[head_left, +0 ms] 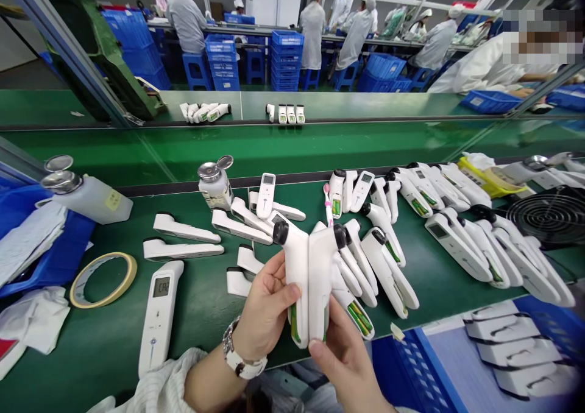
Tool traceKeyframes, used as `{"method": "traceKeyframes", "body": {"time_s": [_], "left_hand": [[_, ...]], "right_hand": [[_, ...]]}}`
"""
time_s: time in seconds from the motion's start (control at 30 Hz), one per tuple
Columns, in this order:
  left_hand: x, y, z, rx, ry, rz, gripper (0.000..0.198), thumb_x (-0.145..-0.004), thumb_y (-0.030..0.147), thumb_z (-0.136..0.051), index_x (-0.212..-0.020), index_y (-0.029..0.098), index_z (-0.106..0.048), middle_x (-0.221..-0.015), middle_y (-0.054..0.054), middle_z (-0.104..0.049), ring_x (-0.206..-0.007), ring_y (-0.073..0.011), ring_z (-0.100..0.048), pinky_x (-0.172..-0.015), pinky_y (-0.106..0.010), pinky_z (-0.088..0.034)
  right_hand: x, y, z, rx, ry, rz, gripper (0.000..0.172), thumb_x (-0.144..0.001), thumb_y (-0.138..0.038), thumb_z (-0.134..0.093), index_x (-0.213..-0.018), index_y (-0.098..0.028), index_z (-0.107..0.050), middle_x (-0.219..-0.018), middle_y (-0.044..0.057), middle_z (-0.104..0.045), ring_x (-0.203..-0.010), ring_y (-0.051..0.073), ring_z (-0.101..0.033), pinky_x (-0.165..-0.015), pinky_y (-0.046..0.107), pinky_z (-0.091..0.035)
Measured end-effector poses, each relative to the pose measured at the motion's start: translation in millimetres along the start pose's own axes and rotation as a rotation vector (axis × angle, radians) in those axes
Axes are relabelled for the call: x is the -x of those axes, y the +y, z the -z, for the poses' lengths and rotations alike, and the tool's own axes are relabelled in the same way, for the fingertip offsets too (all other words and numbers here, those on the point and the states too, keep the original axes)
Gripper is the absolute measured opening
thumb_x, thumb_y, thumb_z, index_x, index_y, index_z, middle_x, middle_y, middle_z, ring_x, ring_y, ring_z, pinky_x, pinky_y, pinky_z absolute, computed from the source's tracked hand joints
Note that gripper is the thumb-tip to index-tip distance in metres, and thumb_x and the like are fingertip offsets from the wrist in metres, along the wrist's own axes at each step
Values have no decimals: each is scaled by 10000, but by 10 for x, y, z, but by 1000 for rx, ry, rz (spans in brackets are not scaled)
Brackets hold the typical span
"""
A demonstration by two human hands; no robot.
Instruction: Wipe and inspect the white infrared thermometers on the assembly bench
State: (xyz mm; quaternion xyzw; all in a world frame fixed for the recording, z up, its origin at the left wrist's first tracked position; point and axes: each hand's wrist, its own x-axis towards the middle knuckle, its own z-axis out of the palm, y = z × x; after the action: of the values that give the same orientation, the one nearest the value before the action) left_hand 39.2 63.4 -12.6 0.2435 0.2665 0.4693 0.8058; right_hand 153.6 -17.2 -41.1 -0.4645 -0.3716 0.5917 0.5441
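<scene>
Two white forehead thermometers with black tips are held upright side by side above the front of the green table. My left hand [267, 306], with a watch on its wrist, is closed on the left thermometer [297, 273]. Fingers of my right hand [345, 358] grip the lower end of the right thermometer [320, 279]. Green shows low on the left one. Behind and to the right lie many more thermometers, several with batteries showing. One thermometer with a lit display [158, 318] rests face up to the left.
A tape roll [104, 280], a pump bottle [214, 184] and a larger bottle [94, 200] stand or lie at left. A blue crate [411, 370] is at the front right, a black fan grille [548, 215] farther right. People in white sit and stand beyond the conveyor [183, 151].
</scene>
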Motion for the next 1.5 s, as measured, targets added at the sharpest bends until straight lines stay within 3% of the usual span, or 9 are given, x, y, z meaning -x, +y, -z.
{"method": "traceKeyframes", "body": {"time_s": [0.17,0.3,0.47,0.63,0.8,1.03,1.27,1.5], "left_hand": [[8,-13,-31,-24,56,34,408,-733,130,-651,-1095,215,-483,-1001,-29,-653,-898,-155,-607,-779,-253,-477],[26,-16,-41,-65,73,34,373,-751,130,-631,-1079,202,-468,-999,-46,-663,-891,-184,-620,-773,-297,-489],[16,-5,-43,19,110,62,267,-829,185,-521,-1095,176,-547,-1002,-50,-669,-946,-196,-605,-801,-289,-471],[1,7,-29,114,139,95,278,-832,188,-511,-1100,184,-589,-944,-28,-686,-897,-172,-615,-802,-272,-463],[-6,-3,-24,126,177,106,304,-825,205,-533,-1126,193,-580,-938,-22,-688,-827,-150,-624,-747,-255,-476],[-15,-15,-18,115,150,102,294,-831,204,-528,-1120,198,-582,-954,-22,-688,-885,-162,-622,-761,-252,-472],[18,2,-34,35,71,75,301,-848,205,-501,-1144,206,-556,-1010,-38,-673,-921,-177,-615,-736,-250,-478],[42,-23,-33,39,24,58,209,-820,195,-548,-1018,221,-613,-1018,-24,-671,-995,-191,-594,-863,-285,-454]], "right_hand": [[-67,-100,-35,-70,58,-46,454,-786,-286,-653,-1208,-298,-486,-1201,20,-599,-1090,192,-558,-915,276,-464],[-86,-172,-36,-2,97,-90,378,-806,-289,-628,-1160,-296,-497,-1107,8,-636,-1003,183,-592,-844,259,-493],[-102,-201,-1,8,31,-122,391,-819,-312,-602,-1194,-280,-498,-1204,30,-592,-1081,214,-557,-920,321,-460],[-83,-103,58,-137,48,-167,417,-810,-322,-605,-1214,-295,-507,-1283,3,-541,-1210,217,-459,-1029,352,-359],[-92,-38,73,-258,39,-160,392,-792,-387,-580,-1176,-316,-554,-1243,-2,-575,-1197,243,-477,-989,381,-412],[-105,-42,69,-360,41,-163,378,-798,-326,-583,-1172,-276,-569,-1238,14,-580,-1201,246,-471,-1009,395,-385],[-106,-2,115,-320,53,-169,431,-791,-302,-598,-1217,-283,-533,-1278,13,-546,-1251,236,-409,-1040,399,-332],[-110,-18,115,-204,30,-144,451,-804,-341,-558,-1246,-283,-491,-1294,16,-529,-1266,234,-387,-1043,396,-318]]}}
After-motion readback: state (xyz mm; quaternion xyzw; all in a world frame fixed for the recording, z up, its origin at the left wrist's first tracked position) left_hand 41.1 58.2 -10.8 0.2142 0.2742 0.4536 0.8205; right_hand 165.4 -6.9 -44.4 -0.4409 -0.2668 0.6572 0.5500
